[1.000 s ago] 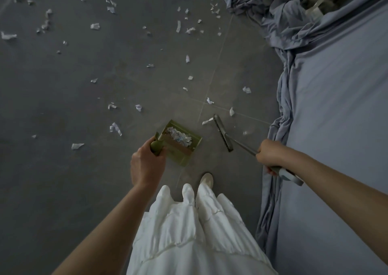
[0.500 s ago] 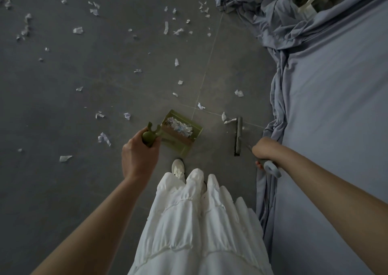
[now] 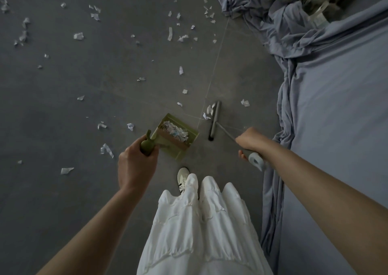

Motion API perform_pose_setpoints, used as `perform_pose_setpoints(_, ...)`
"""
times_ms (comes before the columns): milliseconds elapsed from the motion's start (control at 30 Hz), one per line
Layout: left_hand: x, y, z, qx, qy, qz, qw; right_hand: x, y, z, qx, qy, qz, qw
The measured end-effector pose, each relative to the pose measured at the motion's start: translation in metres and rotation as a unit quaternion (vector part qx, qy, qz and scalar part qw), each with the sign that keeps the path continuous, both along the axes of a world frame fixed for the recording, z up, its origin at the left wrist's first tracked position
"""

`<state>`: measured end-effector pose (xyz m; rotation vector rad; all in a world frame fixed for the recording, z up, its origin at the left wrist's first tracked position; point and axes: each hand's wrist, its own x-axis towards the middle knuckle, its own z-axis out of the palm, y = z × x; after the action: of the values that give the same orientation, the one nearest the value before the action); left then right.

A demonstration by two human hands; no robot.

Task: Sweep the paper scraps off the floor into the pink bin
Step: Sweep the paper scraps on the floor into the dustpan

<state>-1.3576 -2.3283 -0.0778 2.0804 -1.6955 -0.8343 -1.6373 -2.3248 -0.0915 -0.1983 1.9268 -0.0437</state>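
My left hand (image 3: 136, 165) grips the handle of a green dustpan (image 3: 190, 135), which rests on the grey floor and holds a small heap of paper scraps (image 3: 175, 131). My right hand (image 3: 251, 141) is closed around the handle of a broom whose flat dark head (image 3: 214, 120) stands just right of the pan. Two scraps (image 3: 207, 112) lie against the head's left side. Several more white scraps (image 3: 170, 33) are strewn over the floor ahead and to the left. No pink bin is in view.
A bed covered in a blue-grey sheet (image 3: 336, 127) fills the right side, with bunched bedding (image 3: 273, 8) at the top right and cloth hanging to the floor. My white skirt (image 3: 199, 232) and one white shoe (image 3: 182, 177) are below the dustpan.
The broom head swung from a slant to nearly straight and pushed two scraps leftward toward the dustpan. My view shifted slightly; the dustpan stays in my left hand on the floor.
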Motion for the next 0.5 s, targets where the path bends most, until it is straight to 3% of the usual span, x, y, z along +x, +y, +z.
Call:
perform_pose_setpoints(167,-0.002,-0.020,-0.001,0.004,-0.013,-0.001,1.000,-0.017,-0.020,0.006,0.009,0.005,-0.008,1.000)
perform_pose_setpoints(500,-0.042,-0.030,0.002,0.008,-0.019,0.037,0.999,-0.098,-0.047,0.010,0.044,0.102,0.072,0.991)
